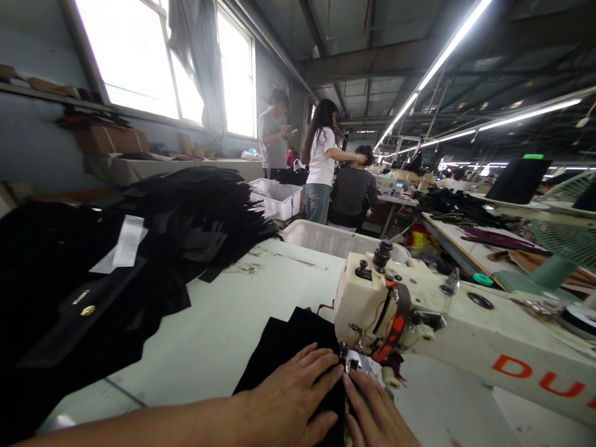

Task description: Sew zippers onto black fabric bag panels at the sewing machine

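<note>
My left hand (pixel 291 397) lies flat, fingers stretched, on a black fabric piece (pixel 288 341) on the white sewing table (pixel 223 310). My right hand (pixel 377 413) lies flat beside it, fingers extended toward the needle area. Both fingertips are just in front of the presser foot (pixel 352 361) of the cream sewing machine (pixel 419 316), whose head stands directly above them. The fabric runs under the machine head and away to the left.
A large heap of black fabric pieces (pixel 139 248) with a white label fills the table's left. A white plastic bin (pixel 335 239) stands behind the machine. Three people (pixel 326 167) are further back. A green fan (pixel 559 242) and cluttered benches lie right.
</note>
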Demonstrator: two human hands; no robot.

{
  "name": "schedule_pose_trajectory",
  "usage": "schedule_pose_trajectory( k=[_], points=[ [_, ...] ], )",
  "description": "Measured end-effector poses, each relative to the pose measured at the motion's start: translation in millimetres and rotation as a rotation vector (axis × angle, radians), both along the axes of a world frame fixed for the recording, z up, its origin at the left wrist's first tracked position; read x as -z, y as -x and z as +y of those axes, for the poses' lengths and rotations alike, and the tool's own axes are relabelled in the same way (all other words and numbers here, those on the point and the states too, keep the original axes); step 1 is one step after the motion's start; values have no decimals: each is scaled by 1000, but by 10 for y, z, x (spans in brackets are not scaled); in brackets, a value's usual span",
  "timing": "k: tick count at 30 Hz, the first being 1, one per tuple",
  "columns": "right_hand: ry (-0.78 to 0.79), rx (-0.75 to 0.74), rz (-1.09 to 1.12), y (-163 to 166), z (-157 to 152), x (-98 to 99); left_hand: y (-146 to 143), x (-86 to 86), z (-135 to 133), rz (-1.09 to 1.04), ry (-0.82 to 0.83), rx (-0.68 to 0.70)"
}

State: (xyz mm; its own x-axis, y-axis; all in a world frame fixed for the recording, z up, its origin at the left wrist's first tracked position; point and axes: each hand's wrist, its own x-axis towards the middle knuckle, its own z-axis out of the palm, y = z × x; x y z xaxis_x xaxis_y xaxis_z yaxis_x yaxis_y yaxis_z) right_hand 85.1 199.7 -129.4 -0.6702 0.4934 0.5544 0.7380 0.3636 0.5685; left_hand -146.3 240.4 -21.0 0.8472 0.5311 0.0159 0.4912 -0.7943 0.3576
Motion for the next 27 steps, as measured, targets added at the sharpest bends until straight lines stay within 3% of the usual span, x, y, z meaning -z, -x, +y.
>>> schedule_pose_trajectory(
  k=[20,27],
  points=[
    [21,13,32,54,-57,-114,-2,32,-32,-62,-6,11],
    [31,16,54,51,-51,-113,29,145,-25,-112,-23,27]
  ],
)
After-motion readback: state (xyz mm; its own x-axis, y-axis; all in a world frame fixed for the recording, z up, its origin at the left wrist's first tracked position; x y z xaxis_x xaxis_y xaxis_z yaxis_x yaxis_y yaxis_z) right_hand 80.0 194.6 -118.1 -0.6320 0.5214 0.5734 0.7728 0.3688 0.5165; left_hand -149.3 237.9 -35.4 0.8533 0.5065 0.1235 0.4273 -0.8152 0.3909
